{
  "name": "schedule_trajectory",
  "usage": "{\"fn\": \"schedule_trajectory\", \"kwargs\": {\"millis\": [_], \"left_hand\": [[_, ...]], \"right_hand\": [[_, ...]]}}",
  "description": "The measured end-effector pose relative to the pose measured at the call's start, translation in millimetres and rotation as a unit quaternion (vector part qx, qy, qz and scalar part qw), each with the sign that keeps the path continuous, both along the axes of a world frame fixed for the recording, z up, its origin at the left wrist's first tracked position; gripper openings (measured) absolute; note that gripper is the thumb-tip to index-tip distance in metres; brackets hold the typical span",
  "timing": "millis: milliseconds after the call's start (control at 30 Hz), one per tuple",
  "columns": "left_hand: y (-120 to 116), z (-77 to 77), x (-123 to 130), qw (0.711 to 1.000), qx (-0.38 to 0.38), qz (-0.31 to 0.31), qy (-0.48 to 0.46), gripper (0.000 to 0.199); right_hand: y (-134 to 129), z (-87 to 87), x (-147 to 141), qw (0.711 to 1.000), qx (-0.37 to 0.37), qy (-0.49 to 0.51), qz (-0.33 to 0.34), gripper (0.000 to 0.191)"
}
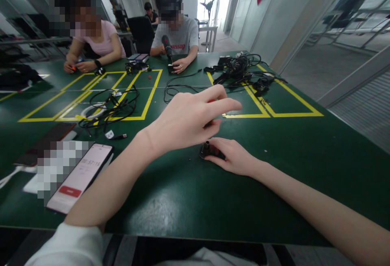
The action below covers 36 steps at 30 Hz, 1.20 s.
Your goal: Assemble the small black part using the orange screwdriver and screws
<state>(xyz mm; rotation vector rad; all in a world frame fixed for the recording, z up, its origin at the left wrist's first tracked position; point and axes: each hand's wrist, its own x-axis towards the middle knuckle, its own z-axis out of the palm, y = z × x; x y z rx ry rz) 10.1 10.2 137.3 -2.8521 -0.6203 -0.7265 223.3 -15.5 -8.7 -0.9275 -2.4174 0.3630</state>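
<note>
My left hand is raised above the table, its fingers curled around a dark tool with red parts. The palm and fingers hide most of that tool, so its exact kind does not show. Below it, my right hand rests on the green table and grips a small black part between thumb and fingers. A short dark cylinder stands at that part, just under my left hand; whether it belongs to the tool I cannot tell. A tiny screw-like speck lies to the left of the black part.
On the left lie a phone with a lit timer, a dark red device and coiled black cables. A cable heap sits at the back right. Across the table, one co-worker holds a power screwdriver; another handles small parts.
</note>
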Motion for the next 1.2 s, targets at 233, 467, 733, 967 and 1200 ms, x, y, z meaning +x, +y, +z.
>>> {"fn": "schedule_trajectory", "kwargs": {"millis": [233, 467, 733, 967, 1200], "left_hand": [[1.1, 0.0, -1.4, 0.999, -0.026, -0.034, 0.008, 0.043], [-1.7, 3.3, -3.7, 0.998, -0.051, -0.032, 0.019, 0.048], [-3.6, 6.3, -5.3, 0.996, -0.076, -0.031, 0.022, 0.047], [-4.6, 7.6, -5.3, 0.995, -0.086, -0.034, 0.022, 0.049], [-3.8, 6.7, -5.5, 0.996, -0.082, -0.039, 0.021, 0.048]], "right_hand": [[0.4, -0.6, -0.2, 1.000, -0.002, 0.002, 0.003, 0.021], [0.9, -1.2, -0.8, 1.000, -0.001, 0.001, 0.005, 0.020], [0.7, -2.2, -0.8, 1.000, -0.010, 0.000, 0.001, 0.021], [0.2, -2.7, -0.8, 1.000, -0.006, -0.002, 0.003, 0.021], [0.9, -1.9, -0.6, 1.000, -0.006, 0.002, 0.005, 0.020]]}}
